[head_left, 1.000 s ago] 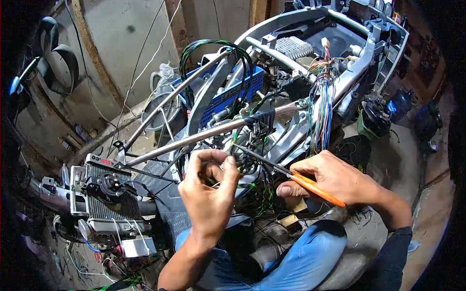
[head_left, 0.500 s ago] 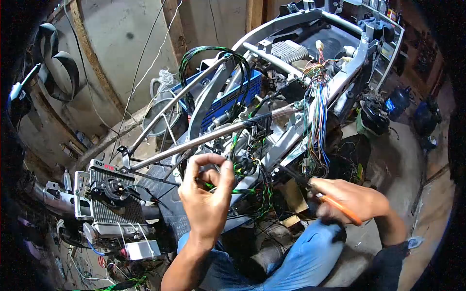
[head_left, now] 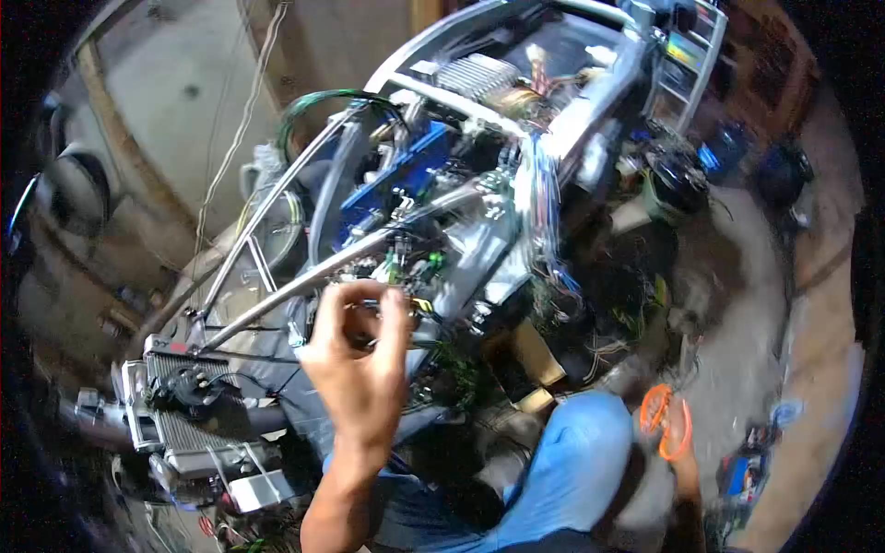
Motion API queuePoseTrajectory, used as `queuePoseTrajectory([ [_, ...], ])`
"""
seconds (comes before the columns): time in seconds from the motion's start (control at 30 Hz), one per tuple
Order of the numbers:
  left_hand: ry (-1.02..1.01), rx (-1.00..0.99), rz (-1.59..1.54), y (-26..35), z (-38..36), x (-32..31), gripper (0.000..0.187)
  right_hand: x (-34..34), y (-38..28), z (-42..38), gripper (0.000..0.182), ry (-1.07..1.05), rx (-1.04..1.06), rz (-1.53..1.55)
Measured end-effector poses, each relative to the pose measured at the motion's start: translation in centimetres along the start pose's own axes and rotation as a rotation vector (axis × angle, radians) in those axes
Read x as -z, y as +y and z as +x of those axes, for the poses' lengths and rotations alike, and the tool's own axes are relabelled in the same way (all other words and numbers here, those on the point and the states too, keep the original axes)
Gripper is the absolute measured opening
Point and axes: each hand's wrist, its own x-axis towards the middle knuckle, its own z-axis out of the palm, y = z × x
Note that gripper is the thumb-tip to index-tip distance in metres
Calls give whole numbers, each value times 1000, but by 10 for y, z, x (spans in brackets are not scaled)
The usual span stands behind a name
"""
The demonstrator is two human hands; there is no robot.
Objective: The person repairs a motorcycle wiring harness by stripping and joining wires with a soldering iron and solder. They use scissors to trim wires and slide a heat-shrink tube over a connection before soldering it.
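Note:
My left hand [head_left: 358, 364] is raised in front of the wiring, thumb and fingers curled together in a ring. Whatever is between its fingertips is too blurred to make out. Dark and green wires [head_left: 419, 276] show just behind it, on the metal vehicle frame [head_left: 304, 267]. Low on the right, my right hand [head_left: 684, 441] is at a tool with orange looped handles [head_left: 655, 405]. Its fingers seem closed on the handles, though blur hides the tool's working end.
A bundle of coloured wires [head_left: 542, 207] hangs from the frame. A radiator [head_left: 189, 396] stands at left, a blue crate [head_left: 387, 175] behind the frame. An open cardboard box [head_left: 544, 355] lies near my knee [head_left: 581, 452]. At lower right is a blue item [head_left: 740, 475].
My right hand has moved down and away from the frame with the orange-handled tool. The view has shifted, and my left hand keeps its curled pose.

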Motion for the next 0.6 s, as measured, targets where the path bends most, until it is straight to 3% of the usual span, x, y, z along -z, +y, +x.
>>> queuePoseTrajectory([
  [0.03,-1,-30,13,-6,0,-3,9,17,30,-9,37,-112,167,-121],
  [0.1,3,-110,206,4,3,-5,11,-19,21,-41,25,199,102,-836],
  [0.17,14,-98,196,6,1,-9,13,28,145,-95,38,272,215,-1273],
  [0.23,-7,102,56,4,-4,-8,14,35,204,-139,37,214,-145,-1190],
  [0.33,-17,70,84,-7,0,-1,18,32,249,-187,35,179,-557,-982],
  [0.43,-22,110,20,-10,-8,10,19,27,269,-211,34,165,-723,-874],
  [0.53,10,145,165,-19,-13,43,23,36,276,-219,32,191,-793,-822],
  [0.6,-94,-289,538,-42,-13,88,25,50,274,-214,32,232,-799,-804],
])
